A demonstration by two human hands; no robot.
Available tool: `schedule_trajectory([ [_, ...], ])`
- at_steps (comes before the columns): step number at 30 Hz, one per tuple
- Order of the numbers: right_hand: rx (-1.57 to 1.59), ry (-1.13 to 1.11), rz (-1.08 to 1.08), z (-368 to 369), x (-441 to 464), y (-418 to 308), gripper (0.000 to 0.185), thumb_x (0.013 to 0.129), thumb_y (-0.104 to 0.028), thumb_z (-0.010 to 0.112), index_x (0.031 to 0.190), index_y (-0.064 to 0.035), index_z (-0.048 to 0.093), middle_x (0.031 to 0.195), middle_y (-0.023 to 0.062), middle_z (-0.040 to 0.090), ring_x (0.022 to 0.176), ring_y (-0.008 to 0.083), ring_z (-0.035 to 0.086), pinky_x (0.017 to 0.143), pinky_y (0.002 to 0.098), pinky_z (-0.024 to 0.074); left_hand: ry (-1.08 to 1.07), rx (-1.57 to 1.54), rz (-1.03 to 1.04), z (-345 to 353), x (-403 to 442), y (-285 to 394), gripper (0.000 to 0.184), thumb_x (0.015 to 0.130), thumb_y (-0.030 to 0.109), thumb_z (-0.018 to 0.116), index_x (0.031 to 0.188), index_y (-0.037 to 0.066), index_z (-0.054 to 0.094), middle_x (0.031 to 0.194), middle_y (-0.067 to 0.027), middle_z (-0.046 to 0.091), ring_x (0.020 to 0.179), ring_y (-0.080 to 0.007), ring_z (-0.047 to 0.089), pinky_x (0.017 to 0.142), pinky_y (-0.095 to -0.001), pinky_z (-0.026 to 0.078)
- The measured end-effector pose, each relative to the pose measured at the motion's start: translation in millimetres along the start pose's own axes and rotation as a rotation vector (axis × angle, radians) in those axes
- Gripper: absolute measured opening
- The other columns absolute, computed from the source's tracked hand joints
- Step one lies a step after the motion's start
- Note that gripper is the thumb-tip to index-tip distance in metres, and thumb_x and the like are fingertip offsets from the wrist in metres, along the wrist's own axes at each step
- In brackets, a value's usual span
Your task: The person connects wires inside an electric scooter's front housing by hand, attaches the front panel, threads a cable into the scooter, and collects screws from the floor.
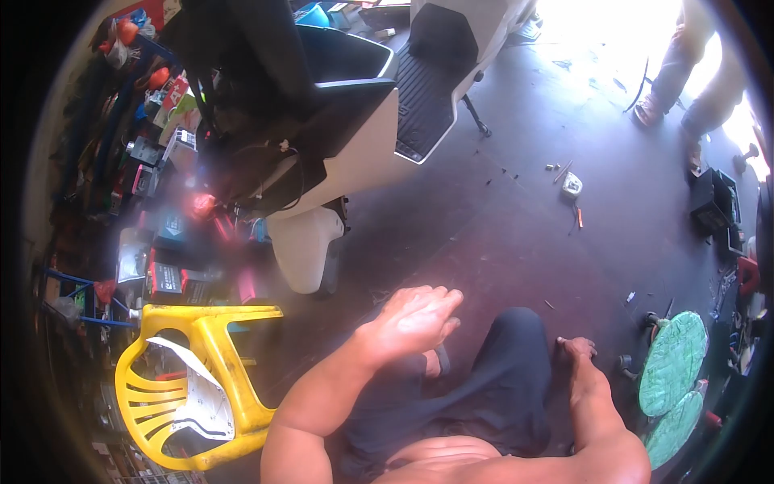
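My left hand (418, 319) is raised in front of my body, near my bent left leg, back of the hand up. Its fingers are curled in and close together, and I see nothing in them. My right hand (577, 347) reaches down to the dark floor (484, 234) beside my right knee (520, 335), fingers apart and holding nothing. Just right of it are two green-covered round pads (673, 363) on a low frame with casters. A yellow plastic chair (214, 355) lies tipped to my left, with a white sheet-like piece (201, 395) on it.
A white and black scooter (363, 145) stands ahead on the left. Boxes and bags (169, 226) crowd the left side. A white tape-measure-like item (572, 185) and small parts lie on the floor. A person's legs (677, 73) are at far right, near a black toolbox (713, 202).
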State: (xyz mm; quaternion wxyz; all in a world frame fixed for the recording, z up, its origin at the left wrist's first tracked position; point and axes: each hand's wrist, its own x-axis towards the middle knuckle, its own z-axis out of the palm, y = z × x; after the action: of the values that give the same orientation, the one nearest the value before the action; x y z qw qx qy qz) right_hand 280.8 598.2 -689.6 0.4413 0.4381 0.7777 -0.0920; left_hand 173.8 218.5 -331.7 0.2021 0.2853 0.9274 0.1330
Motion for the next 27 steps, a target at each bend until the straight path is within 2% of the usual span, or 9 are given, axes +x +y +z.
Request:
schedule_trajectory([
  [6, 0.047, -0.004, 0.008, -18, -33, -2, 0.111, 0.075, -0.063, 0.074, 0.146, 0.0109, 0.033, 0.155, 0.0312, 0.025, 0.142, 0.0527, 0.024, 0.113, 0.0560, 0.0321, -0.041, 0.015, -0.036, -2, 1, 0, 0.032, 0.084, 0.020, 0.068, 0.110, 0.005, 0.057, 0.096, -0.0146, 0.066, 0.092, -0.0350, 0.064, 0.079, -0.0452, 0.051],
  [9, 0.091, -0.079, -0.004, -78, -114, -10, 0.104, 0.076, -0.062, 0.074, 0.145, 0.0070, 0.038, 0.154, 0.0305, 0.026, 0.142, 0.0512, 0.026, 0.113, 0.0558, 0.0326, -0.081, 0.033, 0.020, 4, 14, -2, 0.034, 0.084, 0.018, 0.069, 0.114, 0.007, 0.059, 0.099, -0.0147, 0.066, 0.095, -0.0353, 0.064, 0.082, -0.0446, 0.052],
  [11, 0.102, -0.088, 0.052, -56, -91, -10, 0.106, 0.075, -0.060, 0.075, 0.146, 0.0083, 0.035, 0.154, 0.0314, 0.025, 0.142, 0.0509, 0.027, 0.113, 0.0556, 0.0335, 0.054, 0.024, 0.052, 8, -8, -8, 0.038, 0.082, 0.018, 0.071, 0.117, 0.006, 0.061, 0.098, -0.0146, 0.067, 0.096, -0.0346, 0.065, 0.082, -0.0432, 0.053],
  [13, 0.108, -0.056, 0.017, -36, -72, -39, 0.109, 0.075, -0.059, 0.077, 0.146, 0.0097, 0.032, 0.155, 0.0322, 0.023, 0.141, 0.0506, 0.028, 0.112, 0.0554, 0.0344, 0.020, 0.053, -0.122, -24, -39, 5, 0.036, 0.082, 0.018, 0.071, 0.114, 0.005, 0.062, 0.095, -0.0150, 0.067, 0.093, -0.0347, 0.065, 0.081, -0.0432, 0.053],
  [17, 0.069, 0.011, -0.035, -10, -40, -39, 0.114, 0.073, -0.056, 0.080, 0.147, 0.0123, 0.027, 0.155, 0.0338, 0.021, 0.141, 0.0500, 0.030, 0.112, 0.0550, 0.0362, 0.073, 0.006, -0.004, -20, -34, -7, 0.035, 0.082, 0.017, 0.070, 0.113, 0.004, 0.059, 0.094, -0.0146, 0.066, 0.089, -0.0348, 0.065, 0.078, -0.0438, 0.053],
  [19, 0.144, 0.017, 0.079, -2, -37, -11, 0.116, 0.072, -0.055, 0.082, 0.147, 0.0133, 0.025, 0.155, 0.0342, 0.018, 0.140, 0.0508, 0.031, 0.112, 0.0550, 0.0366, 0.028, 0.020, 0.073, 2, -16, 6, 0.036, 0.083, 0.018, 0.070, 0.113, 0.004, 0.058, 0.093, -0.0143, 0.065, 0.088, -0.0347, 0.064, 0.076, -0.0442, 0.052],
  [21, 0.244, 0.043, 0.190, 4, -41, 4, 0.118, 0.071, -0.054, 0.083, 0.147, 0.0139, 0.023, 0.156, 0.0341, 0.014, 0.139, 0.0526, 0.031, 0.112, 0.0553, 0.0366, -0.025, 0.013, 0.057, 2, -21, 19, 0.035, 0.084, 0.019, 0.070, 0.112, 0.004, 0.056, 0.091, -0.0141, 0.065, 0.087, -0.0343, 0.064, 0.075, -0.0446, 0.052],
  [22, 0.165, 0.149, 0.216, 12, -32, 0, 0.099, 0.078, -0.048, 0.079, 0.143, 0.0109, 0.036, 0.151, 0.0301, 0.034, 0.135, 0.0445, 0.043, 0.109, 0.0491, 0.0415, -0.008, 0.005, 0.062, 2, -25, 24, 0.035, 0.084, 0.019, 0.070, 0.112, 0.004, 0.056, 0.091, -0.0140, 0.064, 0.087, -0.0343, 0.064, 0.075, -0.0447, 0.052],
  [27, 0.096, 0.123, 0.134, 6, -20, -16, 0.080, 0.082, -0.045, 0.075, 0.135, 0.0083, 0.045, 0.134, 0.0288, 0.045, 0.123, 0.0420, 0.051, 0.102, 0.0476, 0.0450, -0.025, -0.024, 0.073, -7, 3, -2, 0.027, 0.087, 0.020, 0.066, 0.106, 0.003, 0.055, 0.088, -0.0156, 0.063, 0.086, -0.0356, 0.063, 0.076, -0.0456, 0.051],
])
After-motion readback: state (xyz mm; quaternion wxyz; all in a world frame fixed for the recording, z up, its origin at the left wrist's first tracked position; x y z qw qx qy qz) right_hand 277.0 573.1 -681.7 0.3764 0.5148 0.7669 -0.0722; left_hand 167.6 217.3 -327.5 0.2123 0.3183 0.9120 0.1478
